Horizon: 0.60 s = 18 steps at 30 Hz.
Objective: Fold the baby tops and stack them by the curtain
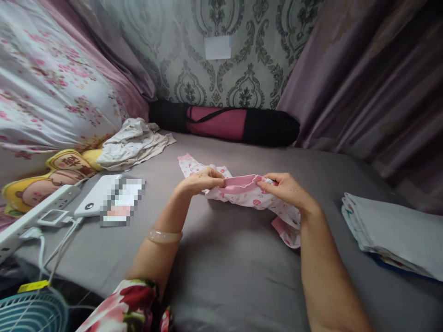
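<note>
A small white garment with pink prints and a pink waistband (242, 190) lies on the grey bed sheet (228, 267) in front of me. My left hand (202, 180) pinches the left end of the pink band, fingers closed on it. My right hand (285, 186) grips the right end of the same band, fingers closed too. The rest of the cloth trails left behind my left hand and down under my right wrist. A pale bangle (164, 236) sits on my left forearm.
A crumpled white garment (133, 143) lies at the back left beside a floral pillow (51, 87). A black and pink roll bag (228, 122) lies along the wall. Folded cloths (394, 235) are stacked at the right. A power strip (41, 207), cables and a fan (31, 311) sit at the left.
</note>
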Motion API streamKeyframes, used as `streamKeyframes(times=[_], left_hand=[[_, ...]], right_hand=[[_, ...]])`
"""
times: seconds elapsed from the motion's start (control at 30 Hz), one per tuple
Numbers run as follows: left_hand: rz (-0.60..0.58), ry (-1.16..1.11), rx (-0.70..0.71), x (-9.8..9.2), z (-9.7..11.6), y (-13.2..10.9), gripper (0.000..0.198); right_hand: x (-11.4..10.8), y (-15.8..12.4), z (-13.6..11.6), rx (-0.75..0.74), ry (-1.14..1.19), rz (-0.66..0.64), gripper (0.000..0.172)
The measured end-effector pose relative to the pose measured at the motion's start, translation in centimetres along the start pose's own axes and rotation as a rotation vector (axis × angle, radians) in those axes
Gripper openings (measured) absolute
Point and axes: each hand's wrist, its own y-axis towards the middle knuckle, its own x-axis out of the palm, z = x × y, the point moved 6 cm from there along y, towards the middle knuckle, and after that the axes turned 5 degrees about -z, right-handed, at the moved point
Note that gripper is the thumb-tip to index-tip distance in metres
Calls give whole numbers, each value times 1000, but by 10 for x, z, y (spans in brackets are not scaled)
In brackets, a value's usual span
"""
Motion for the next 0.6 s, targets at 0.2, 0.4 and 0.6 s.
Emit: streamKeyframes(times=[0.2, 0.4, 0.6], left_hand=[[223, 99, 15, -2, -16, 18, 14], [345, 282, 35, -2, 5, 6, 17], [21, -118, -9, 3, 1, 0, 17]], right_hand=[[3, 2, 6, 33, -1, -5, 41], [3, 0, -1, 18, -49, 7, 37], [2, 3, 9, 19, -1, 5, 40]])
